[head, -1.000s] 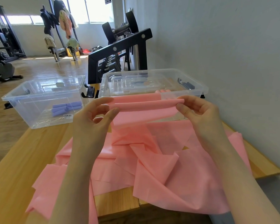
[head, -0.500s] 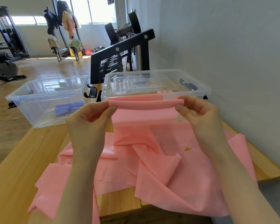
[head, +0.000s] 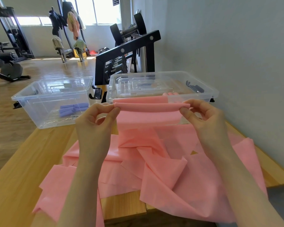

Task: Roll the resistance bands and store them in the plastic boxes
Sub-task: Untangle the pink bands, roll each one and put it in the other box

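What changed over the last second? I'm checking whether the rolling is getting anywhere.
The rolled end of the pink band has grown tighter and rounder. The left hand and right hand still pinch its two ends. The pink heap on the table, both clear boxes and the purple rolls are unchanged.

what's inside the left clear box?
Inside the left clear plastic box: a few rolled purple resistance bands on the floor, beside a barcode sticker. Its near right corner is hidden behind the left hand.

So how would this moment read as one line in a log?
step: rolling | left hand: pinches pink band | right hand: pinches other end | pink band: mostly unrolled on table | boxes: open
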